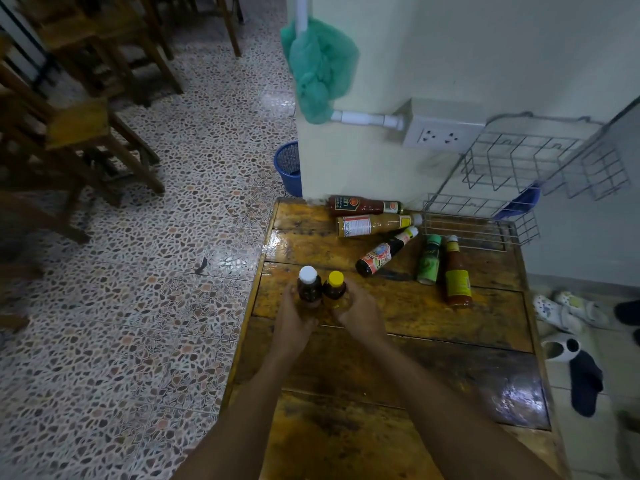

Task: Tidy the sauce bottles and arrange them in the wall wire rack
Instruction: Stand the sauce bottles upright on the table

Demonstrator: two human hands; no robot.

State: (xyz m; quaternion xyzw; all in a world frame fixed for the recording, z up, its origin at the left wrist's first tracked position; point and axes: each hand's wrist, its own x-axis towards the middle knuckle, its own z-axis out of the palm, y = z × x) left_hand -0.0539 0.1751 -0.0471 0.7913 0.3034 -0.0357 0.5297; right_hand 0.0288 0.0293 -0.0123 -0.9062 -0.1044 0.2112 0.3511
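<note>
Two dark sauce bottles stand upright side by side near the left edge of the wooden table [398, 310]. My left hand [294, 322] grips the white-capped bottle [308, 284]. My right hand [360, 317] grips the yellow-capped bottle [335, 285]. Several more bottles lie on their sides further back: a dark red one [363, 205], a pale yellow one [375, 224], a dark soy-type one [384, 252], a green one [429, 259] and an orange-red chilli one [457, 273]. The wire rack [530, 161] hangs empty on the wall at the upper right, with a lower tier [478, 221] just above the table.
A wall socket [441, 135] and a white pipe with a green bag [320, 71] sit left of the rack. A blue bin [287, 166] stands on the floor behind the table. Wooden chairs [79, 133] fill the left. Shoes and sandals [568, 327] lie right of the table.
</note>
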